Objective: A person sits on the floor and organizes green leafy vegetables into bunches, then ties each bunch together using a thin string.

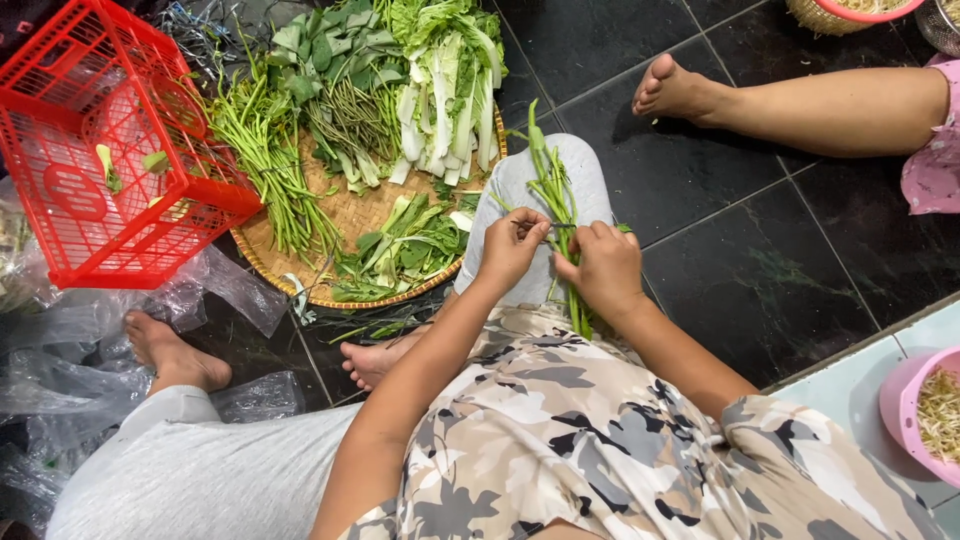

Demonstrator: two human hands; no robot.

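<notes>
Dark floor tiles (760, 290); both hands' fingers (535, 232) pinched together on green stems (556, 195)

One head-worn camera looks steeply down, close over the lap, facing the dark tiled floor (740, 270).

Clear plastic bags (215, 285) crumpled left, on floor.

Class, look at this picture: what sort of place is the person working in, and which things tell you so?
Probably a home kitchen floor: dark floor tiles, a woven tray of leafy greens, and both hands picking a green stalk.
</notes>
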